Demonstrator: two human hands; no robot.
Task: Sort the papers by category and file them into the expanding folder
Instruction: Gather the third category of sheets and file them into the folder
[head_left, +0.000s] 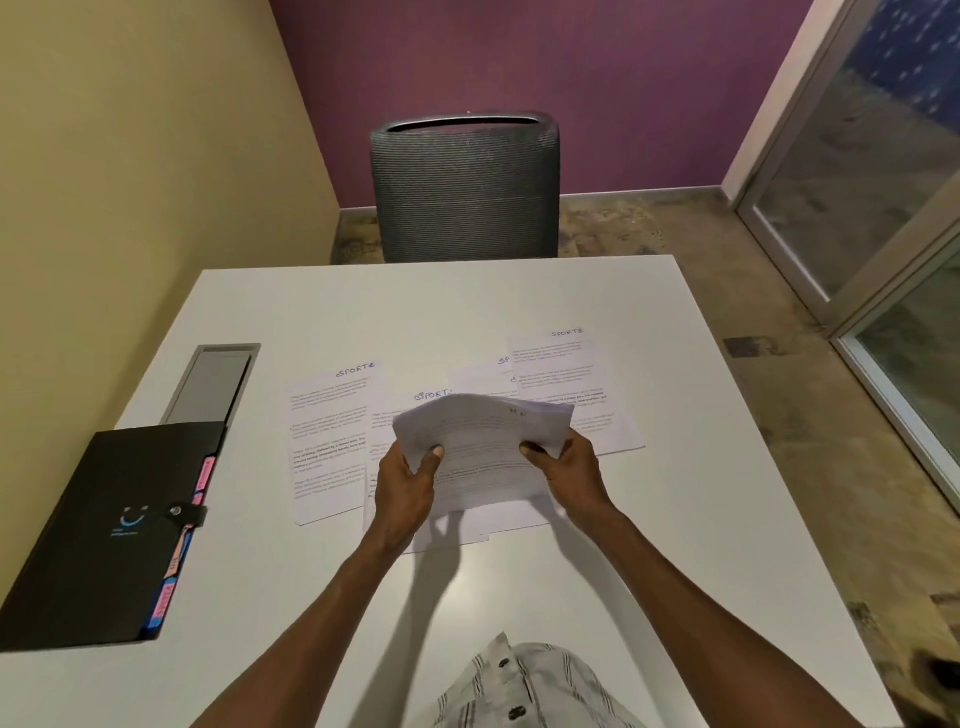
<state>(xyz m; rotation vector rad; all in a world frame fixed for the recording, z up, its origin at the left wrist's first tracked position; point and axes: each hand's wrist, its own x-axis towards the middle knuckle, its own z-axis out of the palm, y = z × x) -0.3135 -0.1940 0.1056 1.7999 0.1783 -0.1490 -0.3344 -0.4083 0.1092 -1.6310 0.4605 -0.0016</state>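
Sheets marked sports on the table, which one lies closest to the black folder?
The leftmost SPORTS sheet, lying alone between the black expanding folder and the overlapped sheets; the others sit further right, partly under the held stack.

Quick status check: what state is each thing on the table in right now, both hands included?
Expanding folder: closed, strap fastened, flat at the table's left edge.
Held stack of papers: lifted off the table, bowed upward.
Left hand: gripping the stack's left edge.
Right hand: gripping the stack's right edge.
Sports-labelled sheets: flat, face up, spread out, some overlapping.
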